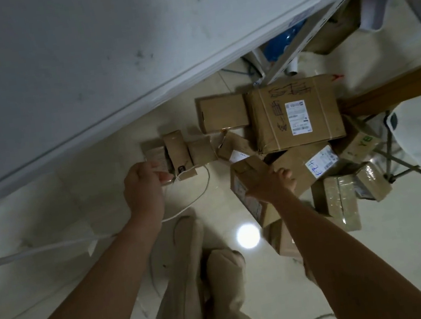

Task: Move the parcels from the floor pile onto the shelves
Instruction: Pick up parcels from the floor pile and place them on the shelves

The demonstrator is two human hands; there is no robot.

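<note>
Right hand grip closed on a small carton, left hand seemingly clutching a taped parcel, cartons' contents unseen.

dim indoor light, round lamp glare on glossy floor, soft blur, wide-angle bending at edges

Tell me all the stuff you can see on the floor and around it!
big box: one, brown, white label, back of the pile
small boxes: about ten, brown, spread across the floor
cable: one, white, curling over the floor
shelf unit: one, white metal, top right
blue bag: one, behind the shelf leg
floor: pale, shiny tiles
left hand: gripping a small box
right hand: gripping a long box
legs: two, beige trousers
</note>
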